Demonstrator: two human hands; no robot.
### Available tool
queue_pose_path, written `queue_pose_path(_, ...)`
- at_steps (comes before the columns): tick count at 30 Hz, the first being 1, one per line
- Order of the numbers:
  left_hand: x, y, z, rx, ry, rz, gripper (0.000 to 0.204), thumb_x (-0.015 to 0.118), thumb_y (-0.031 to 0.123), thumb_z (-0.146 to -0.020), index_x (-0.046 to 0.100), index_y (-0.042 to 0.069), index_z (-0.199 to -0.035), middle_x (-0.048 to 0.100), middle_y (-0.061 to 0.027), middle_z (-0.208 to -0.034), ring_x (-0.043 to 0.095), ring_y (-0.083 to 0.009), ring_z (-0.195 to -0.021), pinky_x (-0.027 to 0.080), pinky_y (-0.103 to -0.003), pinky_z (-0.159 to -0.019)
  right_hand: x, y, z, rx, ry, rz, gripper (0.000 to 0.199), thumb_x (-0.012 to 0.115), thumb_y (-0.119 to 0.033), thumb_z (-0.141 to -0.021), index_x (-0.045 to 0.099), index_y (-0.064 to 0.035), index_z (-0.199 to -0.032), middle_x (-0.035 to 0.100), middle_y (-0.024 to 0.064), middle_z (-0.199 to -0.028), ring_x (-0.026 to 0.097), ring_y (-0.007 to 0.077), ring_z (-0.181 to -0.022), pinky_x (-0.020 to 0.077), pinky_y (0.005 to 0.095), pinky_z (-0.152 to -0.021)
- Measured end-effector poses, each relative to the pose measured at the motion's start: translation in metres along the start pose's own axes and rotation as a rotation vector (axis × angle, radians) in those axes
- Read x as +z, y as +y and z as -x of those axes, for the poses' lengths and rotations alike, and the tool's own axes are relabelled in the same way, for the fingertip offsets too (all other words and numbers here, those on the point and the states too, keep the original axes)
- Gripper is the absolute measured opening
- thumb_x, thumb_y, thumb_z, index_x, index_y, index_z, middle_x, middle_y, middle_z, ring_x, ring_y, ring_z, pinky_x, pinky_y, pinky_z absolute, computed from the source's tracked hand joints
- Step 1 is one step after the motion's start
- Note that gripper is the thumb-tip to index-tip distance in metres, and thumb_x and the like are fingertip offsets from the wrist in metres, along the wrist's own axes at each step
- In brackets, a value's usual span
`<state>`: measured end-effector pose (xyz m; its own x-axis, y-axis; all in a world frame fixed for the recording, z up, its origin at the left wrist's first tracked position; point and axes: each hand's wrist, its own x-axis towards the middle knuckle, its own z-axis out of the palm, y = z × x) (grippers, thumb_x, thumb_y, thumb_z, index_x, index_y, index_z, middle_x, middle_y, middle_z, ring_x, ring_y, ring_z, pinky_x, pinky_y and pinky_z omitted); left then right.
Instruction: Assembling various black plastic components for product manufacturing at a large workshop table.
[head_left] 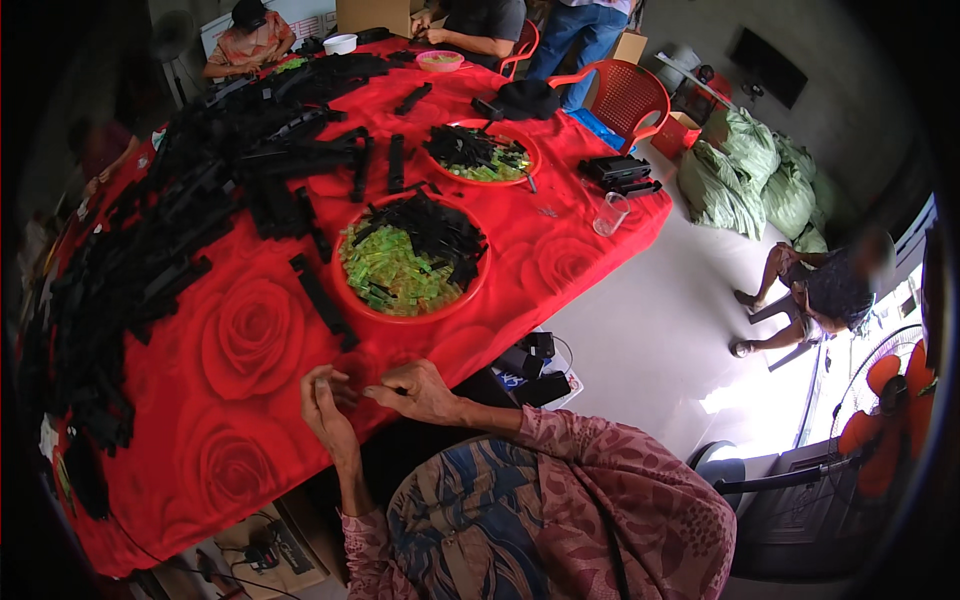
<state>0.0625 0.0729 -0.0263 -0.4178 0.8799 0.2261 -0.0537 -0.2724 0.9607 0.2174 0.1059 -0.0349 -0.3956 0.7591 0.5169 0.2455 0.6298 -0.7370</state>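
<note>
My left hand (330,412) is above the near edge of the red rose-print tablecloth (235,400), its fingers curled. Close beside it, my right hand (418,393) is closed, fingertips bent toward the left hand. Anything pinched between them is too small to make out. Just beyond the hands stands an orange-red basin (398,319). It holds translucent yellow-green pieces (385,265) and thin black pieces (425,225). A long black strip (322,302) lies left of the basin. A large heap of black strips (170,230) spreads along the table's left side.
A second orange-red basin (540,155) stands farther back. Near the right edge are a clear cup (610,214) and black parts (615,172). Several people are around the table; another person (835,285) sits right. Also there: a red chair (630,100), pale sacks (735,180), a fan (885,410).
</note>
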Motion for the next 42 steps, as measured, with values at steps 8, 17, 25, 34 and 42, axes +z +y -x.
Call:
queue_pose_path(8, -0.0014, -0.0045, 0.0003, -0.006, -0.006, -0.039, 0.029, 0.038, 0.021, -0.104, 0.058, 0.0, -0.099, 0.06, -0.005, -0.08, 0.054, -0.0096, -0.062, 0.041, -0.023, -0.052, 0.0001, -0.0013, -0.0012, 0.059, 0.002, -0.037, 0.047, 0.069, -0.023, -0.087, 0.042, -0.0014, -0.055, 0.04, 0.0147, -0.051, 0.044, 0.0275, -0.043, 0.0303, 0.0394, -0.044)
queue_pose_path(17, -0.0059, -0.0087, 0.0013, 0.067, -0.044, -0.208, 0.026, 0.043, 0.014, -0.103, 0.052, 0.001, -0.082, 0.05, -0.0027, -0.062, 0.048, -0.0075, -0.054, 0.037, -0.024, -0.05, -0.0005, -0.0037, -0.0002, 0.113, -0.017, -0.087, 0.044, 0.07, -0.02, -0.087, 0.042, -0.0013, -0.058, 0.036, 0.0122, -0.053, 0.038, 0.0217, -0.044, 0.0291, 0.0375, -0.044)
queue_pose_path(25, -0.0064, -0.0079, 0.0011, 0.07, -0.075, -0.136, 0.029, 0.046, 0.014, -0.102, 0.053, -0.001, -0.078, 0.048, -0.0021, -0.06, 0.046, -0.0073, -0.051, 0.036, -0.025, -0.047, 0.0038, -0.0048, 0.0008, 0.115, -0.014, -0.168, 0.044, 0.07, -0.017, -0.087, 0.04, -0.0016, -0.058, 0.029, 0.0104, -0.053, 0.029, 0.0148, -0.044, 0.0268, 0.0352, -0.042)
queue_pose_path(34, -0.0056, -0.0004, 0.0037, -0.032, -0.06, 0.0, 0.041, 0.058, 0.021, -0.098, 0.05, 0.003, -0.062, 0.043, 0.0022, -0.051, 0.04, -0.0036, -0.046, 0.03, -0.023, -0.042, 0.0018, -0.0023, -0.0001, 0.12, -0.047, -0.138, 0.042, 0.068, -0.011, -0.089, 0.04, 0.0013, -0.059, 0.036, 0.0046, -0.051, 0.035, 0.0071, -0.046, 0.0295, 0.0303, -0.043)
queue_pose_path(42, -0.0042, -0.0055, 0.0019, 0.031, -0.05, -0.052, 0.041, 0.055, 0.018, -0.099, 0.05, 0.001, -0.062, 0.043, 0.0011, -0.051, 0.04, -0.0042, -0.045, 0.03, -0.024, -0.042, 0.0006, -0.006, -0.0011, 0.138, -0.047, -0.142, 0.044, 0.067, -0.012, -0.089, 0.039, 0.0006, -0.059, 0.033, 0.0025, -0.052, 0.032, 0.0061, -0.048, 0.0273, 0.0299, -0.044)
